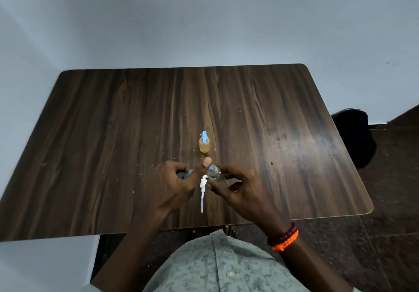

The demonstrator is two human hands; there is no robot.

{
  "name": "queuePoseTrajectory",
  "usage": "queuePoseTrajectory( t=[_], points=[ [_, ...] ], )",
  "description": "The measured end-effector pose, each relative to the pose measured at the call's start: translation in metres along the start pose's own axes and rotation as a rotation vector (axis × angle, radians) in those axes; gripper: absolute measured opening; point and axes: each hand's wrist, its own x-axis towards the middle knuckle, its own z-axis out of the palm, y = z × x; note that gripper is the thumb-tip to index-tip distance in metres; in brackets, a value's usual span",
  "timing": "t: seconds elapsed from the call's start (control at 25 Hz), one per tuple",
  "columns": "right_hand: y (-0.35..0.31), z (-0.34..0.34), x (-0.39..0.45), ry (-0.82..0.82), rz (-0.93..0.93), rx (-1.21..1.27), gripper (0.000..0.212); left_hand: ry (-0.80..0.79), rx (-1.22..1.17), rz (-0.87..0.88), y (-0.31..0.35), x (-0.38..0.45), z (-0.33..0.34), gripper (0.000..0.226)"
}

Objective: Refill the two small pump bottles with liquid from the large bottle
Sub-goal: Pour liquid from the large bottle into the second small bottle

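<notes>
- Dark wood-grain surface set against pale walls.
- One small pump bottle stands capped, holding amber liquid: apparently refilled.
- Left hand grips a blue-topped object, likely the large bottle, mostly hidden.
- Right hand, fingers curled, holds the clear, empty-looking second bottle.
- Its white pump is out; filling and recapping remain.

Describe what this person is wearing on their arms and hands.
Both forearms are bare, with no sleeves reaching them and no gloves. The left hand has nothing on it or its wrist. The right hand is also bare, but its wrist carries two bracelets: a dark red beaded bracelet and a bright orange braided bracelet beside it.
</notes>
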Motion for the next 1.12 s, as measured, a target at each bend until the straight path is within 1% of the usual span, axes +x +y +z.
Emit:
queuePoseTrajectory(
  t=[0.04,0.08,0.16,0.24,0.4,0.44,0.56,0.6,0.76,0.96,1.08,1.12],
  points=[
    [0.001,0.0,0.001,-0.005,0.006,0.006,0.04,-0.015,0.002,0.002,0.001,0.0,-0.001,0.099],
    [0.001,0.0,0.001,-0.011,0.008,0.003,0.04,-0.022,0.009,0.001,0.001,0.001,-0.001,0.097],
    [0.0,0.002,0.002,-0.009,-0.005,-0.015,0.039,0.005,0.032,-0.006,0.002,0.002,-0.002,0.083],
    [-0.002,0.005,0.001,-0.007,0.006,0.017,0.037,0.031,0.056,-0.009,0.003,0.003,-0.003,0.078],
    [0.0,0.003,0.003,0.013,0.024,0.031,0.041,-0.02,0.053,-0.035,0.002,0.004,-0.004,0.1],
    [-0.001,0.003,0.003,0.015,0.021,0.024,0.041,-0.022,0.044,-0.031,0.002,0.005,-0.004,0.102],
    [-0.005,0.006,0.002,0.0,-0.001,0.034,0.036,0.009,0.074,-0.022,0.001,0.005,-0.005,0.087],
    [-0.006,0.007,0.001,0.007,0.0,0.038,0.035,0.008,0.085,-0.029,0.002,0.005,-0.005,0.086],
    [-0.01,0.008,-0.001,0.041,0.021,0.064,0.037,-0.009,0.095,-0.046,0.002,0.003,-0.008,0.096],
    [-0.015,0.009,-0.004,0.019,0.01,0.077,0.032,-0.007,0.126,-0.059,0.007,0.002,-0.005,0.089],
    [-0.015,0.006,-0.004,0.041,0.01,0.068,0.038,-0.004,0.112,-0.038,0.005,0.0,-0.006,0.101],
    [-0.015,0.006,-0.003,0.044,0.017,0.066,0.039,-0.011,0.106,-0.033,0.004,0.001,-0.006,0.101]
  ],
)
